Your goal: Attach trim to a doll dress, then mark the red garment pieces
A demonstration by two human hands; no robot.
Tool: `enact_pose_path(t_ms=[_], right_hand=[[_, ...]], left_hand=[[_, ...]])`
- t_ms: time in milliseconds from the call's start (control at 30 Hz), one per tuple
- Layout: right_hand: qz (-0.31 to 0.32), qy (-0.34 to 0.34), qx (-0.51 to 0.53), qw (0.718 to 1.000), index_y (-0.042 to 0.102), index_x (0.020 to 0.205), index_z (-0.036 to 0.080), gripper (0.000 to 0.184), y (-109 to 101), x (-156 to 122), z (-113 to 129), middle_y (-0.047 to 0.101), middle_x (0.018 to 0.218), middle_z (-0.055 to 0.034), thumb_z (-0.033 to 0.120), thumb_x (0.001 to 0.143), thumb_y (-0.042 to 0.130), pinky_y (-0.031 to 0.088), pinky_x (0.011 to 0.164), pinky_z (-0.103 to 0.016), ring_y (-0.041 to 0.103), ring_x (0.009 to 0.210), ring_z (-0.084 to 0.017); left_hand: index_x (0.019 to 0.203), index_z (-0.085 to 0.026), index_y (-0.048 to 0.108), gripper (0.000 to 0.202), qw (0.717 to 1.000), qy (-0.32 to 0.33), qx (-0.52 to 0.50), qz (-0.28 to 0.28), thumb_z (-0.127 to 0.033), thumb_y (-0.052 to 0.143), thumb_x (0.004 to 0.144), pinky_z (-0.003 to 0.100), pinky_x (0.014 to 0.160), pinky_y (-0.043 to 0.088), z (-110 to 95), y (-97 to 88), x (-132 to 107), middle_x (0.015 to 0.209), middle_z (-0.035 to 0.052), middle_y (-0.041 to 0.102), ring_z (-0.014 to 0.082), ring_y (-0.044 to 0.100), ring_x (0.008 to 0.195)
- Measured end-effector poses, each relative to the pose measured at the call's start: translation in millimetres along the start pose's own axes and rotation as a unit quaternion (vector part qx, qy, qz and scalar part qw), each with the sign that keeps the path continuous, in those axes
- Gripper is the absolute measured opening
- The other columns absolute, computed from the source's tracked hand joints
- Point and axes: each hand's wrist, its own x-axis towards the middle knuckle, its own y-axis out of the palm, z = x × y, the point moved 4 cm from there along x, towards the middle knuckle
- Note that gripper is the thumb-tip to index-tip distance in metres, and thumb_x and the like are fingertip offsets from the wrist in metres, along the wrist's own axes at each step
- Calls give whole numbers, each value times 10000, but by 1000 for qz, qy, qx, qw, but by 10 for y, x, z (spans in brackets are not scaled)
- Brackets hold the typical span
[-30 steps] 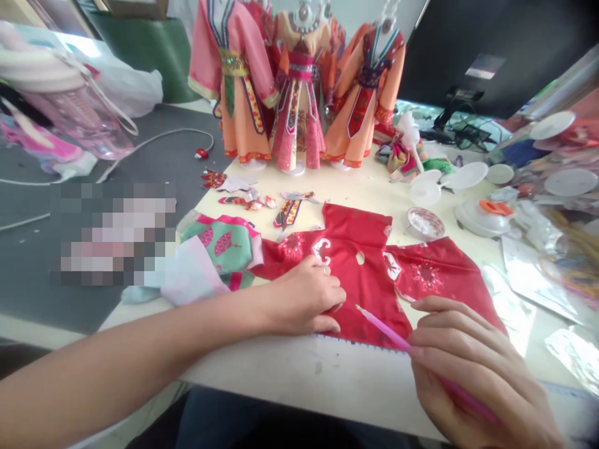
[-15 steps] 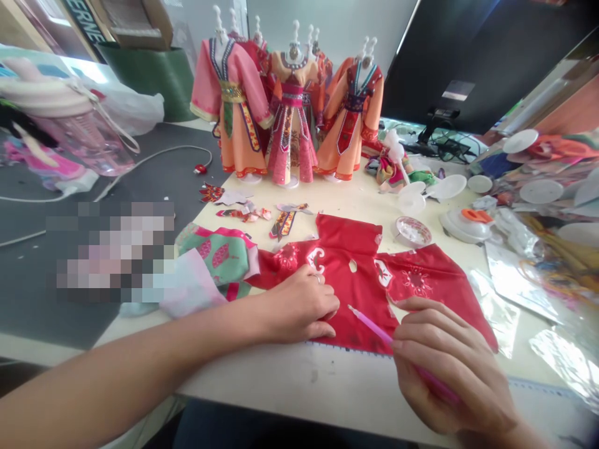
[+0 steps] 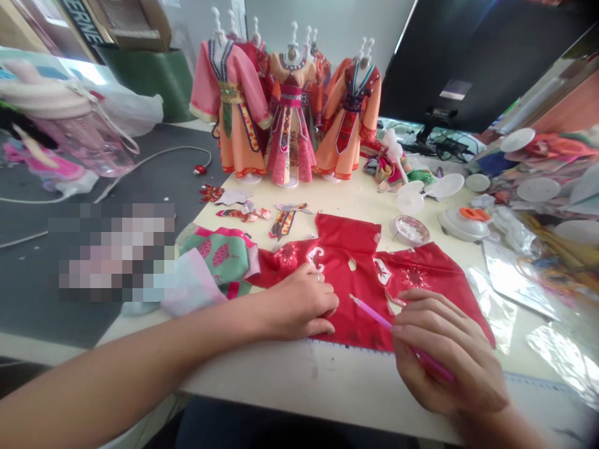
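A red satin cloth piece (image 3: 346, 284), cut like a small garment with white and embroidered patterns, lies flat by the table's near edge. My left hand (image 3: 306, 302) rests on its left part, fingers curled down against the fabric and thumb apart; a ring is on one finger. In my right hand (image 3: 444, 349) is a slim pink pen (image 3: 372, 313) with a pale tip. That tip points left over the cloth, near my left fingers; whether it touches is unclear. A small round dish (image 3: 410, 231) with a patterned rim stands beyond the cloth.
Dressed doll stands (image 3: 292, 118) line the back before a monitor (image 3: 458, 62). Green printed fabric (image 3: 227, 255) and trimmings (image 3: 283, 223) lie left of the red cloth. Clear plastic packets (image 3: 561, 355) and a white lidded container (image 3: 463, 226) are at right. A pink bottle (image 3: 79, 134) stands far left.
My right hand and the pen have shifted slightly up and away from the table's near edge. My left hand has stayed in place on the cloth.
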Motion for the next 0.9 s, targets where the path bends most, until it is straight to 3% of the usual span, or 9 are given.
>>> enact_pose_path(t_ms=[333, 533, 700, 900], right_hand=[[-49, 14, -11, 999, 586, 858, 187, 283, -9, 11, -172, 609, 670, 9, -8, 654, 586, 554, 642, -375, 587, 596, -147], [-14, 90, -44, 995, 619, 880, 195, 170, 5, 220, -503, 656, 762, -29, 88, 747, 616, 523, 670, -321, 630, 715, -170], [15, 219, -47, 975, 644, 883, 203, 105, 326, 485, -1039, 694, 845, -31, 216, 817, 563, 502, 668, -297, 649, 783, -183], [59, 263, -36, 962, 653, 867, 173, 141, 765, 681, -1446, 702, 848, -57, 222, 796, 541, 466, 655, -287, 626, 712, -172]], left_hand=[[689, -154, 550, 201, 999, -13, -50, -3, -265, 599, 849, 331, 846, 332, 27, -44, -5, 664, -27, 570, 111, 443, 636], [650, -162, 530, 233, 997, -4, -74, -10, -284, 625, 823, 323, 831, 343, 37, -59, -20, 624, -41, 568, 102, 430, 593], [726, -162, 593, 152, 997, 8, -72, -24, -276, 623, 821, 329, 847, 347, 55, -37, -28, 705, -7, 631, 133, 517, 681], [742, -165, 599, 184, 998, 16, -59, -34, -328, 625, 823, 335, 868, 337, 74, -16, -35, 710, -5, 641, 137, 512, 675]])
